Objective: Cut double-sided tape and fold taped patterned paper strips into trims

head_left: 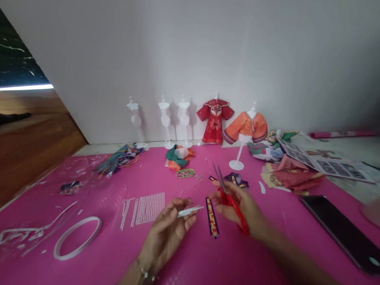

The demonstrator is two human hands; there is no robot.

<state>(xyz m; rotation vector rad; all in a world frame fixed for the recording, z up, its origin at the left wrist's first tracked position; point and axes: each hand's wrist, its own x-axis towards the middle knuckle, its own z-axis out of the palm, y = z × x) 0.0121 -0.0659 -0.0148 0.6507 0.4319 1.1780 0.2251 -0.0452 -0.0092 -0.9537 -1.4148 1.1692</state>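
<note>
Wearing bracelet (146, 275); gripping slip (190, 212) and scissors (236, 206)

With bead rows (150, 208) flat at left, likely for reach; pinching slip in curled left hand (168, 226), perhaps for steadiness; with floral strip (212, 217) between; gripping scissors in half-closed right hand (251, 210), blades parted, aimed away, seemingly for safety.

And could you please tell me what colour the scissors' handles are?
Red; the scissors' handles, in the right hand, show best in the head view.

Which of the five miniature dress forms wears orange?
The rightmost dress form, in the orange jacket. The next one leftward wears a red robe; the three farther left are bare.
</note>
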